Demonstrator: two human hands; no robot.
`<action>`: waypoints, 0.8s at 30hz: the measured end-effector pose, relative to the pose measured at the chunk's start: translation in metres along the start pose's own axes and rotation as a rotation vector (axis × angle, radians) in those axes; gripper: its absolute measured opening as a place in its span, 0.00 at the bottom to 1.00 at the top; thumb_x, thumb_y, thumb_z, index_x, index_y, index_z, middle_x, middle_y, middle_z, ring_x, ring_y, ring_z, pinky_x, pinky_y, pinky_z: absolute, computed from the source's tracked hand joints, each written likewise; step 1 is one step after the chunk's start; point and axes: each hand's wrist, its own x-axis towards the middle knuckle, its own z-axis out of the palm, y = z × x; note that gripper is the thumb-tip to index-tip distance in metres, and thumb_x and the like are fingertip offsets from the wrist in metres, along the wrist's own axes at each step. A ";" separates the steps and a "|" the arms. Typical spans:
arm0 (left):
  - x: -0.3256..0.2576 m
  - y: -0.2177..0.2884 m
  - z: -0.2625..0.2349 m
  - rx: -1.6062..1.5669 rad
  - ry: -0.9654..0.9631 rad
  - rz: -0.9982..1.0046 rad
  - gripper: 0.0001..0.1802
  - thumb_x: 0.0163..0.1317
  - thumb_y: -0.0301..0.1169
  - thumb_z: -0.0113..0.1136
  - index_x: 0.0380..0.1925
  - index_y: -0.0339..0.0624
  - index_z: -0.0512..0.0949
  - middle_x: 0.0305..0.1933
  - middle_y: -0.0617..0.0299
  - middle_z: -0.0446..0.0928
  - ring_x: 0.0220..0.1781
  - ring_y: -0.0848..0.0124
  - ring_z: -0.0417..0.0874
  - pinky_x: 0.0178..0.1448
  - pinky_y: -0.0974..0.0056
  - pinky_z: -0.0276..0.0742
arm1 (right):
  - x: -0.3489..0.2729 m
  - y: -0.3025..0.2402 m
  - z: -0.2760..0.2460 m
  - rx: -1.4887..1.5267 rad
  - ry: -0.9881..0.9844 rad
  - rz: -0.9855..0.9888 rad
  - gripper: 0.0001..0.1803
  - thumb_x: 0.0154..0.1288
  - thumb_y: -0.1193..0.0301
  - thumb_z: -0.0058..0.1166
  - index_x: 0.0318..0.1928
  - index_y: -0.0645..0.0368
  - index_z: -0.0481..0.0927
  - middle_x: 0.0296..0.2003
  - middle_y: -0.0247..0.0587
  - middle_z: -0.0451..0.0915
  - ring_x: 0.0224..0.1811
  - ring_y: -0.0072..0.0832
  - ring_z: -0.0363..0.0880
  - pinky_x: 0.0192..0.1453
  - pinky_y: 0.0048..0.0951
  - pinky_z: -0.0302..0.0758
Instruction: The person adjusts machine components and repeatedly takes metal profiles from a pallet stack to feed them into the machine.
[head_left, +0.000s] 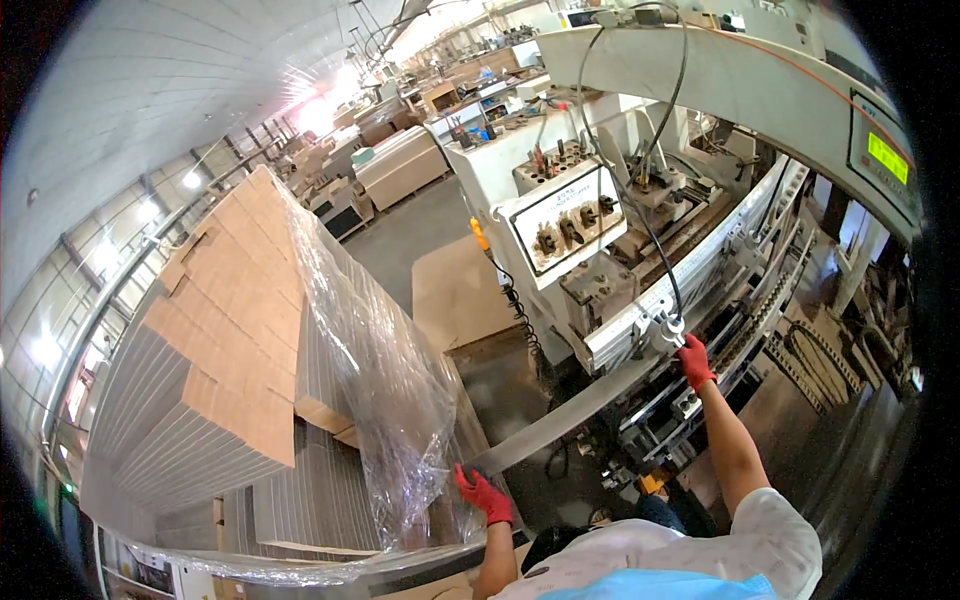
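Note:
A long, narrow grey board (570,412) slants from the wrapped stack up to the machine's metal fence. My left hand (484,497), in a red glove, is at the board's near-left end, fingers curled against it. Farther right, my right hand (698,364), also red-gloved, is closed beside the fence's pale clamp block (662,334). The board passes just left of it, and what its fingers grip is hidden. A black cable (655,235) drops to that clamp. Beneath the board are the machine's rails and fittings (690,402).
On the left rises a tall stack of panels (235,360), partly under clear plastic film (385,400). The white boring machine (560,215) stands ahead, its arm (740,85) carrying a lit display (887,158). A coiled black cord (515,300) hangs from it. Brown board (460,290) lies behind.

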 end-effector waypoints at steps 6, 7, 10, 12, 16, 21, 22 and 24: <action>0.010 0.069 -0.004 0.739 -0.288 0.297 0.41 0.56 0.43 0.69 0.66 0.37 0.66 0.71 0.47 0.66 0.72 0.46 0.63 0.75 0.45 0.57 | -0.076 -0.033 -0.018 -0.737 0.439 -0.427 0.15 0.60 0.75 0.56 0.49 0.59 0.79 0.46 0.47 0.79 0.48 0.46 0.79 0.52 0.37 0.76; 0.012 0.078 -0.003 0.916 -0.418 0.388 0.44 0.52 0.48 0.71 0.67 0.42 0.66 0.70 0.49 0.67 0.72 0.45 0.62 0.73 0.41 0.57 | -0.081 -0.038 -0.020 -0.787 0.436 -0.267 0.15 0.60 0.76 0.56 0.48 0.58 0.80 0.45 0.47 0.79 0.47 0.47 0.79 0.52 0.37 0.76; 0.015 0.091 0.009 1.113 -0.667 0.477 0.48 0.44 0.58 0.73 0.65 0.52 0.69 0.67 0.54 0.70 0.71 0.46 0.62 0.70 0.36 0.58 | -0.084 -0.042 -0.024 -0.467 0.460 -0.498 0.12 0.60 0.78 0.54 0.45 0.60 0.80 0.43 0.46 0.79 0.46 0.45 0.79 0.50 0.38 0.76; 0.015 0.093 0.017 1.141 -0.785 0.488 0.48 0.40 0.62 0.73 0.63 0.58 0.71 0.64 0.57 0.72 0.71 0.47 0.63 0.67 0.34 0.60 | -0.081 -0.039 -0.024 -0.411 0.545 -0.560 0.09 0.61 0.79 0.53 0.42 0.62 0.80 0.40 0.46 0.79 0.45 0.44 0.80 0.50 0.37 0.76; 0.008 0.089 0.031 1.148 -0.680 0.449 0.43 0.37 0.63 0.74 0.56 0.60 0.77 0.57 0.64 0.74 0.66 0.52 0.66 0.61 0.36 0.63 | -0.074 -0.031 -0.028 -0.312 0.537 -0.490 0.07 0.61 0.78 0.54 0.41 0.63 0.80 0.37 0.46 0.80 0.43 0.42 0.80 0.51 0.34 0.75; 0.004 0.086 0.032 1.161 -0.647 0.454 0.42 0.36 0.63 0.75 0.54 0.60 0.78 0.56 0.65 0.74 0.66 0.53 0.66 0.60 0.35 0.62 | -0.074 -0.026 -0.031 -0.352 0.568 -0.512 0.08 0.62 0.78 0.53 0.41 0.62 0.80 0.39 0.43 0.81 0.44 0.37 0.81 0.52 0.32 0.75; 0.004 0.085 0.032 1.161 -0.647 0.451 0.43 0.36 0.63 0.75 0.54 0.60 0.78 0.56 0.64 0.74 0.66 0.53 0.65 0.60 0.35 0.62 | -0.074 -0.026 -0.031 -0.356 0.573 -0.505 0.08 0.62 0.78 0.53 0.41 0.62 0.80 0.39 0.43 0.81 0.44 0.37 0.81 0.52 0.32 0.75; 0.005 0.084 0.031 1.164 -0.656 0.450 0.43 0.35 0.63 0.75 0.54 0.60 0.78 0.56 0.64 0.74 0.66 0.53 0.65 0.60 0.35 0.62 | -0.073 -0.026 -0.031 -0.334 0.586 -0.500 0.08 0.62 0.78 0.53 0.41 0.62 0.80 0.39 0.43 0.81 0.44 0.38 0.81 0.53 0.32 0.75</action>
